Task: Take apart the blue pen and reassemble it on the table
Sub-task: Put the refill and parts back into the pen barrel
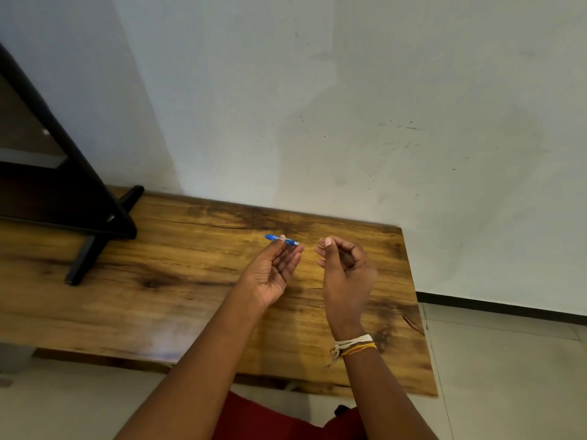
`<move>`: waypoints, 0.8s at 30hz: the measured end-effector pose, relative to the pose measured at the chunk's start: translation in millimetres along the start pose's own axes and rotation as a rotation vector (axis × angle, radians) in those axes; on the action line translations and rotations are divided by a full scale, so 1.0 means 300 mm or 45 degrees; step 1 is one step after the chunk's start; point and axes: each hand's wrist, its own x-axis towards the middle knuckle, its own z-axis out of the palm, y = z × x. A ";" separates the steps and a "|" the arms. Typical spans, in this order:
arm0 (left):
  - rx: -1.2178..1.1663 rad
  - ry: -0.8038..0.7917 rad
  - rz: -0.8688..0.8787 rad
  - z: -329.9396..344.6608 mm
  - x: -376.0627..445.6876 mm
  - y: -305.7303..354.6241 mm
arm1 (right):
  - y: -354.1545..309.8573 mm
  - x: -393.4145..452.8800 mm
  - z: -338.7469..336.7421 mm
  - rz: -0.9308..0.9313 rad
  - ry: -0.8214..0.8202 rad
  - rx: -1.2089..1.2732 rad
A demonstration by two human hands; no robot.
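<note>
Blue pen [282,240] pinched at mid-barrel by left hand [273,272] thumb and fingertips, held roughly level above counter [178,274]. Left palm turned up, fingers mostly straight. Right hand [344,268] just beside pen's right end, not touching; fingers curled, nothing seen held. Thread bracelets [354,344] worn on right wrist.

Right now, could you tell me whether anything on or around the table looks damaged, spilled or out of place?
Nothing looks spilled or broken. The blue pen is pinched at the left hand's fingertips above the wooden table, and the right hand curls beside it, apparently holding nothing. The only blemishes are dark scuffs on the wall.
</note>
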 end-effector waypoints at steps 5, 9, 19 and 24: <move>-0.017 0.008 -0.005 -0.014 -0.002 0.014 | -0.005 -0.011 0.009 -0.003 -0.018 0.012; -0.035 0.007 -0.011 -0.018 -0.006 0.021 | -0.003 -0.016 0.015 -0.014 -0.037 0.016; -0.009 -0.009 -0.028 -0.019 -0.009 0.021 | 0.008 -0.021 0.029 0.012 -0.081 0.077; -0.012 -0.017 -0.043 -0.019 -0.008 0.024 | 0.018 -0.023 0.033 0.010 -0.097 0.042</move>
